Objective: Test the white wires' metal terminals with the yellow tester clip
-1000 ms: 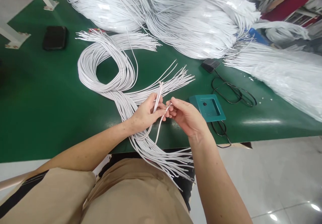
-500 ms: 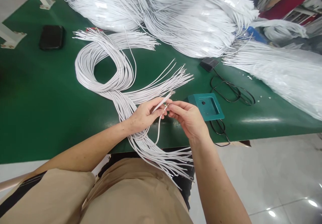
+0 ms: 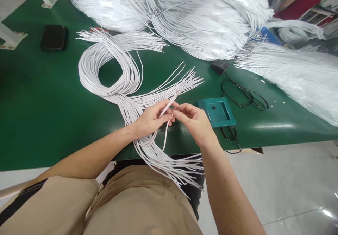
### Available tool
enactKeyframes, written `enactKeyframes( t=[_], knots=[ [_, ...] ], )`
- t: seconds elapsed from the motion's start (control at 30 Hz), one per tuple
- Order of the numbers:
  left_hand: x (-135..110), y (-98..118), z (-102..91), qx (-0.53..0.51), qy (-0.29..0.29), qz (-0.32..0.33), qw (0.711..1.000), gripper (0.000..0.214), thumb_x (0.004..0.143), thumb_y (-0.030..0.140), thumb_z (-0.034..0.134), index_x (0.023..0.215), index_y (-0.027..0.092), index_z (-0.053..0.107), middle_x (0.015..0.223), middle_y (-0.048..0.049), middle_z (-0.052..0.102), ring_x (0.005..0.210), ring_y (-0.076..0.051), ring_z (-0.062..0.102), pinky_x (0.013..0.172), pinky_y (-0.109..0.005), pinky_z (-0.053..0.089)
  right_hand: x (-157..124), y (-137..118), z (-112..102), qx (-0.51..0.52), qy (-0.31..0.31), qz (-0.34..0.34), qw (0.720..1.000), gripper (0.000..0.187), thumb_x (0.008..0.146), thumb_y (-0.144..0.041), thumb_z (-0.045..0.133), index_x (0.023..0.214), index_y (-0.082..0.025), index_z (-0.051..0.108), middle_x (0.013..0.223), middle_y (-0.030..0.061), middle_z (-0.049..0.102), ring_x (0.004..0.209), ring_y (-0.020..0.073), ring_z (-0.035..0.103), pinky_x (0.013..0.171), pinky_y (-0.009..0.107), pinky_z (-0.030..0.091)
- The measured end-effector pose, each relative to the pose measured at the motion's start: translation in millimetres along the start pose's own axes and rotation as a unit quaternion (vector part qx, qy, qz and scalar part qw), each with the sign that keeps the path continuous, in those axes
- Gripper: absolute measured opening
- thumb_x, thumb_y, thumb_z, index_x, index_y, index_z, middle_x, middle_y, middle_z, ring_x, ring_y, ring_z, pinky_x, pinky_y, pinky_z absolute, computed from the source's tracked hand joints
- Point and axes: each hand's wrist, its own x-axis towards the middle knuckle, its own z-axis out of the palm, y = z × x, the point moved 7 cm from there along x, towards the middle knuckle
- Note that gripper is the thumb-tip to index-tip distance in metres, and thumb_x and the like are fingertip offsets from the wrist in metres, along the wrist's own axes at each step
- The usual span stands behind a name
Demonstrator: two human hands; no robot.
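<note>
My left hand (image 3: 155, 119) is closed around white cables (image 3: 169, 104), whose tips stick up past the fingers. One cable bends down out of this grip in a loose loop. At that cable's end the fingertips of my right hand (image 3: 191, 117) are pinched, touching or nearly touching my left thumb; what sits between them is too small to make out. Under my left hand runs a long bundle of white cables (image 3: 129, 110), coiled once on the green table and hanging over its front edge toward my lap. Another fan of cable ends (image 3: 169, 87) lies just behind my hands.
Big heaps of white cables (image 3: 200, 24) cover the back of the table (image 3: 39, 115). Right of my hands lie a teal device with a recess (image 3: 216, 112) and a black adapter (image 3: 219, 67) with its cord. A black box (image 3: 54, 37) sits left. A person in red (image 3: 303, 2) is behind.
Both hands have shifted slightly up and left, and my right fingertips have closed in on my left thumb. The held cable tips have moved a little left. The bundle lies as before.
</note>
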Motion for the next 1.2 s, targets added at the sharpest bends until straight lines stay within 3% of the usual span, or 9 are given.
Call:
enactKeyframes(
  t=[0.13, 0.2, 0.3, 0.4, 0.47, 0.57, 0.67, 0.93, 1.2],
  knots=[
    [1.2, -11.3, 0.7, -0.108, -0.018, -0.075, 0.991, 0.034, 0.084, 0.022, 0.061, 0.118, 0.019, 0.052, 0.077, -0.0007, 0.062, 0.063, -0.009, 0.059, 0.051, -0.019, 0.039, -2.9, -3.5, -2.4, -0.156, 0.045, -0.091, 0.982, 0.017, 0.087, -0.029, 0.056, 0.075, -0.020, 0.063, 0.074, 0.0021, 0.065, 0.071, 0.0161, 0.057, 0.069, 0.030, 0.043],
    [0.8, -18.1, 2.6, -0.193, -0.022, -0.127, 0.973, 0.036, 0.082, 0.021, 0.064, 0.116, 0.018, 0.053, 0.074, -0.0009, 0.062, 0.061, -0.008, 0.058, 0.049, -0.017, 0.036, -7.8, -11.2, -0.1, -0.304, 0.078, -0.182, 0.932, 0.020, 0.091, -0.027, 0.050, 0.076, -0.020, 0.062, 0.079, 0.0048, 0.064, 0.076, 0.0186, 0.055, 0.072, 0.032, 0.041],
    [0.5, -24.8, 3.7, -0.239, -0.007, -0.168, 0.956, 0.037, 0.080, 0.021, 0.066, 0.114, 0.016, 0.054, 0.073, -0.0014, 0.062, 0.062, -0.008, 0.059, 0.046, -0.015, 0.034, -12.6, -15.1, 9.4, -0.494, 0.067, -0.270, 0.824, 0.026, 0.095, -0.025, 0.041, 0.080, -0.020, 0.062, 0.085, 0.0088, 0.064, 0.083, 0.0228, 0.053, 0.077, 0.036, 0.038],
    [2.9, -25.1, -1.2, -0.162, 0.029, -0.147, 0.975, 0.038, 0.079, 0.021, 0.066, 0.114, 0.016, 0.052, 0.075, -0.0021, 0.063, 0.064, -0.009, 0.061, 0.045, -0.015, 0.034, -7.2, -14.6, -0.3, -0.556, 0.072, -0.270, 0.783, 0.021, 0.093, -0.022, 0.043, 0.100, -0.019, 0.063, 0.101, 0.0107, 0.067, 0.095, 0.0262, 0.054, 0.085, 0.039, 0.037],
    [4.6, -24.4, -4.4, -0.095, 0.050, -0.131, 0.986, 0.037, 0.080, 0.021, 0.065, 0.114, 0.016, 0.051, 0.075, -0.0020, 0.064, 0.063, -0.010, 0.062, 0.044, -0.015, 0.036, 0.1, -13.0, -10.5, -0.571, 0.065, -0.253, 0.778, 0.021, 0.091, -0.019, 0.046, 0.106, -0.017, 0.061, 0.105, 0.0112, 0.068, 0.099, 0.0272, 0.055, 0.093, 0.041, 0.036],
    [7.1, -26.2, -7.0, -0.030, 0.064, -0.122, 0.990, 0.036, 0.079, 0.022, 0.064, 0.112, 0.017, 0.050, 0.075, -0.0013, 0.064, 0.062, -0.011, 0.062, 0.043, -0.015, 0.038, 10.9, -5.4, -18.0, -0.578, -0.001, -0.229, 0.783, 0.017, 0.089, -0.015, 0.047, 0.090, -0.018, 0.063, 0.092, 0.0087, 0.071, 0.090, 0.0247, 0.058, 0.101, 0.043, 0.032],
    [9.8, -30.8, -7.7, -0.001, 0.064, -0.115, 0.991, 0.036, 0.079, 0.023, 0.063, 0.112, 0.018, 0.049, 0.075, -0.0008, 0.064, 0.063, -0.012, 0.063, 0.041, -0.015, 0.039, 16.2, -1.2, -21.9, -0.566, -0.035, -0.226, 0.792, 0.013, 0.085, -0.014, 0.050, 0.083, -0.019, 0.063, 0.089, 0.0078, 0.071, 0.088, 0.0234, 0.059, 0.098, 0.041, 0.035],
    [11.8, -40.7, -6.8, 0.055, 0.071, -0.119, 0.989, 0.037, 0.077, 0.022, 0.063, 0.113, 0.020, 0.051, 0.074, -0.0009, 0.066, 0.065, -0.014, 0.067, 0.043, -0.015, 0.043, 20.2, 2.7, -27.8, -0.567, 0.005, -0.224, 0.793, 0.019, 0.080, -0.008, 0.047, 0.076, -0.019, 0.062, 0.075, 0.0083, 0.064, 0.080, 0.0235, 0.052, 0.076, 0.035, 0.038],
    [11.6, -42.3, -5.2, 0.079, 0.074, -0.127, 0.986, 0.035, 0.075, 0.019, 0.063, 0.108, 0.021, 0.054, 0.074, -0.0006, 0.068, 0.064, -0.014, 0.067, 0.047, -0.018, 0.048, 20.6, -0.1, -26.8, -0.566, 0.007, -0.206, 0.798, 0.018, 0.081, -0.009, 0.048, 0.079, -0.019, 0.064, 0.076, 0.0089, 0.062, 0.081, 0.0238, 0.054, 0.077, 0.036, 0.042]
  ],
)
